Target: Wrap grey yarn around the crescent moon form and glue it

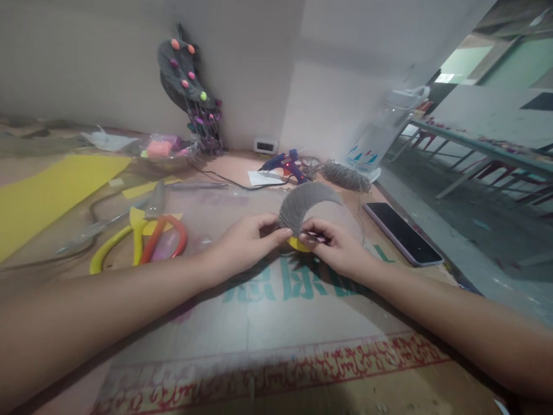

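Thumb and forefinger nearly meeting, the left hand [254, 239] pinches the lower end of a grey yarn-wrapped crescent [307, 199]; the right hand [334, 242] closes its bent fingers on the same end from the other side, though their exact grip is hidden. The double hold seems meant to steady that narrow end, where yellow card [299, 244] shows below the yarn. The crescent sits centrally, between the hands, its curve pointing toward the wall. Just beyond, a blue glue gun [283, 163] rests with its nozzle over white paper [261, 180], likely there to catch drips, near a bundle of yarn [345, 174]. A phone [406, 233] lies close to the table's right edge, limiting the right elbow's sweep; red- and yellow-handled tools [149, 248] bound the left. The widest working room is the lettered tabletop [242, 328] between the forearms.
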Demonstrator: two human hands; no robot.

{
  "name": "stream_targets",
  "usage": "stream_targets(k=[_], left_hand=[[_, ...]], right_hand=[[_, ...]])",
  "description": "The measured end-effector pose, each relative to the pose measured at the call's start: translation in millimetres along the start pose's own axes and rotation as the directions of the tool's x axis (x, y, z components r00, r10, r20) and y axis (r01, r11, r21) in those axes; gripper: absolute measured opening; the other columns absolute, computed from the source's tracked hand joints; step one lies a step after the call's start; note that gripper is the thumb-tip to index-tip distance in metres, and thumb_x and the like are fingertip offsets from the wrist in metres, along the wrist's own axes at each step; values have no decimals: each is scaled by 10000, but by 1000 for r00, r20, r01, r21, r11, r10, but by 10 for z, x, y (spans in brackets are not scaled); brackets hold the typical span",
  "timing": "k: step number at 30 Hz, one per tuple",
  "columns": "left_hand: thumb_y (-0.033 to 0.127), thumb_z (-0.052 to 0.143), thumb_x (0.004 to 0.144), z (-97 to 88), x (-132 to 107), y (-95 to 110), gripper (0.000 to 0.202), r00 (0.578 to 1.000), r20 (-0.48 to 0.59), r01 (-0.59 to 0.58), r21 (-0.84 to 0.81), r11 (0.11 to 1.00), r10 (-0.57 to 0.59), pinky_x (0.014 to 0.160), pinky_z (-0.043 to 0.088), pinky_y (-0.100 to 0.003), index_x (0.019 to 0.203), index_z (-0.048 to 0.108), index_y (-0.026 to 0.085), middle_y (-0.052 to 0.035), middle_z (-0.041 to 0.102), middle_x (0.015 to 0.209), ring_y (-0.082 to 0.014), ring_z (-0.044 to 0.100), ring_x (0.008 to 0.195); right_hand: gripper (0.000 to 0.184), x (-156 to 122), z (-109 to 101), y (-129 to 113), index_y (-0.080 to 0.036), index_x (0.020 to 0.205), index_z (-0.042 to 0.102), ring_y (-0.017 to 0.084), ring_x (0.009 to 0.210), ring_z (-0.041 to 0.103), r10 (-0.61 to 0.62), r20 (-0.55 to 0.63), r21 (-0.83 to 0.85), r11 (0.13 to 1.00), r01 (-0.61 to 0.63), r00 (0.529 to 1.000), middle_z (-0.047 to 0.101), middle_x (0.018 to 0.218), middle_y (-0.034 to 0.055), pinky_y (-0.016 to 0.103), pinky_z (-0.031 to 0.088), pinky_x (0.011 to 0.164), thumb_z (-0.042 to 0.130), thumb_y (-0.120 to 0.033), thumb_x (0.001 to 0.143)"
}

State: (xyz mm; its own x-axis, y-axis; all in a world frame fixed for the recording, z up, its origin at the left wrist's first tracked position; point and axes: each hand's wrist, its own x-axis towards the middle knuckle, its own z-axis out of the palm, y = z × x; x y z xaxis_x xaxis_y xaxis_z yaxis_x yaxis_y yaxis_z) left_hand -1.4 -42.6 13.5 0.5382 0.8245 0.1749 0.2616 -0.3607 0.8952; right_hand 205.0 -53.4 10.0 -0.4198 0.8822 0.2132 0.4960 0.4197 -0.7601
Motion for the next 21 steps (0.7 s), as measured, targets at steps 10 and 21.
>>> stream_targets(k=[10, 21], left_hand=[[430, 428, 913, -27, 9, -24, 337, 996, -17, 91, -42, 995, -91, 669, 427, -249, 761, 589, 177, -17, 615, 746, -153, 551, 722], [463, 393, 927, -4, -27, -10, 364, 999, 4, 35, -211, 977, -35, 677, 432, -251, 804, 578, 174, -11, 569, 766, -139, 520, 729]], right_hand=[[133, -9, -37, -14, -189, 785, 503, 84, 558, 390, 79, 46, 176, 981, -86, 996, 438, 672, -37, 198, 330, 482, 522, -286, 874], [251, -42, -107, -49, -198, 754, 456, 95, 576, 363, 59, 89, 187, 980, -75, 994, 383, 655, -40, 209, 326, 502, 536, -407, 867]])
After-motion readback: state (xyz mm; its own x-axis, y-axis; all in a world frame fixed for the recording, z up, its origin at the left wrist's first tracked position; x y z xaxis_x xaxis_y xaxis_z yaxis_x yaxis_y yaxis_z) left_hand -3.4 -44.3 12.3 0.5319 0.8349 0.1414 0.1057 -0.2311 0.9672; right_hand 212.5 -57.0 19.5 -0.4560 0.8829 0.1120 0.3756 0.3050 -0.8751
